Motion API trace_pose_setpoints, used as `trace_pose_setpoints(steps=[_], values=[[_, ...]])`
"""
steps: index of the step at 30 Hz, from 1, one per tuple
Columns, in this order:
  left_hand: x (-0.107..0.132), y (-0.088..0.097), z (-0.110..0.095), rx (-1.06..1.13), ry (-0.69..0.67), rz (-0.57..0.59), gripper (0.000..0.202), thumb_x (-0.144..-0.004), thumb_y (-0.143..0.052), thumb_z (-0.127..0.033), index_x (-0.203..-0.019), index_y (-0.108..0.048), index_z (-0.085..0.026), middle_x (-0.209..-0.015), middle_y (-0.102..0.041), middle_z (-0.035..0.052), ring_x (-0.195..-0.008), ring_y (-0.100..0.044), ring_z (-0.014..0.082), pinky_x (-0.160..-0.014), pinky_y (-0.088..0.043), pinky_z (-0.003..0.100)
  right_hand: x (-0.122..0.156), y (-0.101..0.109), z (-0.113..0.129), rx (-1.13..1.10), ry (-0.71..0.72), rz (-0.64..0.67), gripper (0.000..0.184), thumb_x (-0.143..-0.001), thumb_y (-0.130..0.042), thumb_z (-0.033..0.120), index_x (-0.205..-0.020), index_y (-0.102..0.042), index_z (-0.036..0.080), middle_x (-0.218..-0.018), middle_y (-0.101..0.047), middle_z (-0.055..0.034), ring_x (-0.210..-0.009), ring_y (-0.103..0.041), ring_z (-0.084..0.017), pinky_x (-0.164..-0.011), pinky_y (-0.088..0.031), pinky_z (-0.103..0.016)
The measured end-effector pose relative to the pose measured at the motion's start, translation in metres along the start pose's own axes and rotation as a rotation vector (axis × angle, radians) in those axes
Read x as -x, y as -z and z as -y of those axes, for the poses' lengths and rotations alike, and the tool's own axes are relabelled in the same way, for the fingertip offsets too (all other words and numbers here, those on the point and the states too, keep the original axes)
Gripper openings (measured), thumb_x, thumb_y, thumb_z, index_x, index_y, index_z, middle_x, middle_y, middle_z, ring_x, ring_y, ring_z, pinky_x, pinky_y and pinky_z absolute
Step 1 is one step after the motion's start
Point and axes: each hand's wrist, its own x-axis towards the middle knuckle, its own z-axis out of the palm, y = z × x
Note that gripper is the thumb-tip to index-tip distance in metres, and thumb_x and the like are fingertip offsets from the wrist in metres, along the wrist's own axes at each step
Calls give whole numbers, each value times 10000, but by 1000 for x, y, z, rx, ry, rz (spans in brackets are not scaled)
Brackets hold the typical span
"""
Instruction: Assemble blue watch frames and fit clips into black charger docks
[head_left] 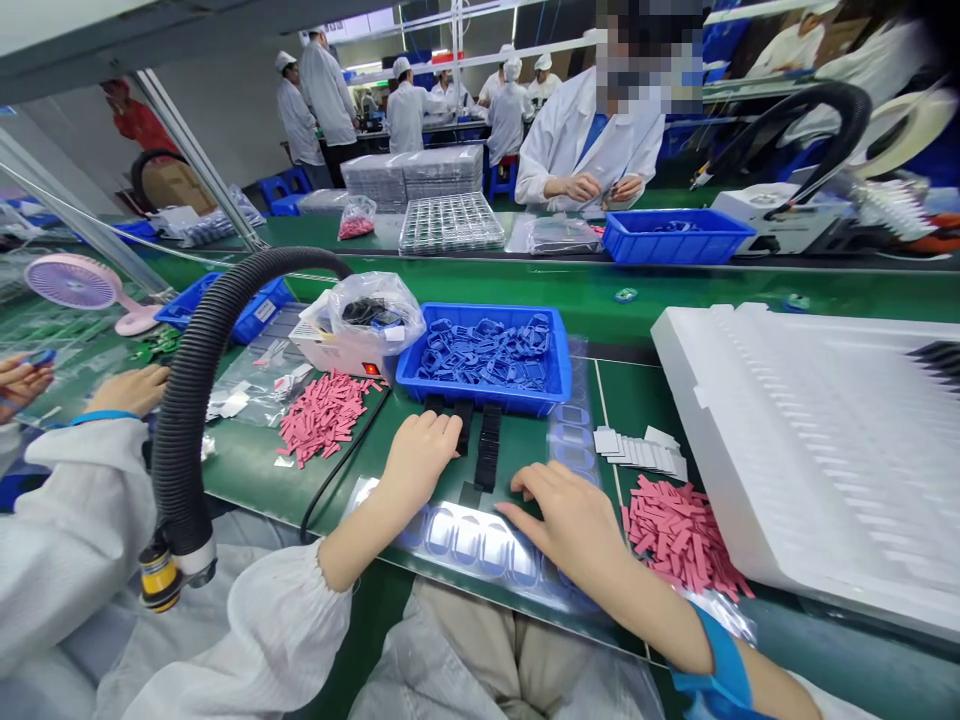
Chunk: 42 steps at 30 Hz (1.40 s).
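Black strips [488,448], a short parallel pair, lie on the green table [529,445] directly ahead of the left grip [418,462]. That grip is open, palm down, its fingers resting at the strips as if steadying them.

Clear plastic sheet [465,540], set with blue rounded-rectangular frames, lies flat beneath and between both grips. The right grip [564,522] is also open, fingers spread on the sheet, apparently pinning it in place.

Blue plastic tray [561,360], ahead of the grips, holds a loose heap of blue frames [486,352], seemingly kept within easy reach. Pink strips [324,417] lie in a pile beyond and left of the left grip; a second pile of pink strips [681,535] lies right of the right grip, probably placed for either hand. White slips [640,450] sit just ahead of the right grip, with a white foam tray [825,450] farther right.

Black corrugated hose [184,440] arches down left of the left grip. Beyond it, a neighbouring worker's hand [127,390] stays separate.
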Motion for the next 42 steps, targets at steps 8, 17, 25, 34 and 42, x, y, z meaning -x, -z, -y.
trace_pose_setpoints(steps=[8,17,25,34,42], values=[[12,-12,5,17,-30,-65,75,-853,-508,-188,-834,-575,-161,-748,-633,53,-769,-550,229,-618,-333,343,-16,-15,22,133,50,-77,366,-687,-732,367,-932,-530,184,-790,-606,-18,-735,-557,-203,-565,-360,-302],[20,-13,4,170,18,-63,131,-859,-504,-236,-844,-607,-158,-777,-663,57,-801,-565,233,-651,-382,352,-22,-22,25,193,-2,-68,393,-681,-729,408,-935,-523,190,-839,-566,-31,-769,-526,-211,-567,-380,-321],[36,-17,-10,427,51,12,118,-804,-594,-239,-913,-631,-213,-857,-706,-15,-814,-602,175,-669,-452,271,-20,-24,21,159,-8,-83,385,-708,-693,454,-928,-527,185,-835,-569,-32,-782,-532,-203,-574,-386,-313],[31,-10,-12,521,59,-3,42,-799,-589,-193,-784,-627,-204,-780,-687,-11,-770,-594,182,-678,-447,295,-19,-20,17,131,-17,-100,422,-653,-737,456,-916,-538,192,-841,-590,-12,-778,-540,-198,-590,-378,-314],[28,-18,-16,560,87,-101,31,-810,-589,-219,-824,-616,-221,-768,-689,-25,-733,-618,149,-653,-457,258,-20,-16,9,134,-2,-110,309,-710,-719,363,-914,-556,198,-844,-598,-10,-787,-538,-189,-607,-377,-305]])
